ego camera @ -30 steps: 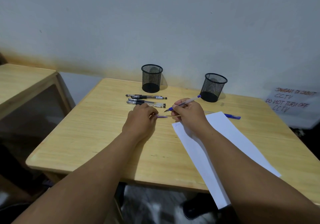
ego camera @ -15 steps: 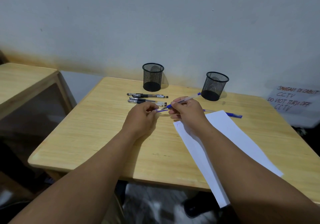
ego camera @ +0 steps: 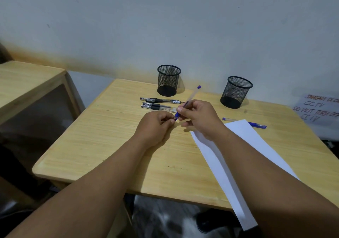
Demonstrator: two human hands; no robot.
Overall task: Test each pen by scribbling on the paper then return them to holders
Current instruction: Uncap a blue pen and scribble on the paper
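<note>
Table (ego camera: 102, 146): light wood, far edge close to the wall; the near-left corner and the strip along the left edge are bare, as is the stretch between the two forearms.
Paper (ego camera: 238, 138): white sheet on the right half, lying at a slant, its near end hanging over the table's front edge; the right forearm lies across it.
Holders: left holder (ego camera: 169, 80) and right holder (ego camera: 236, 92), black mesh cups standing upright near the far edge, well apart, with open tabletop between them.
Right hand (ego camera: 199, 117): grasps the blue pen (ego camera: 190, 98) by thumb and fingers, above the table just left of the paper's far corner; the pen's tail tilts up toward the gap between the holders.
Left hand (ego camera: 156, 125): fingers curled, pinching the pen's lower blue end, whether cap or tip I cannot tell.
Black pens (ego camera: 159, 104): three lying side by side before the left holder.
Spare blue pen (ego camera: 255, 124): flat beyond the paper's far edge.
</note>
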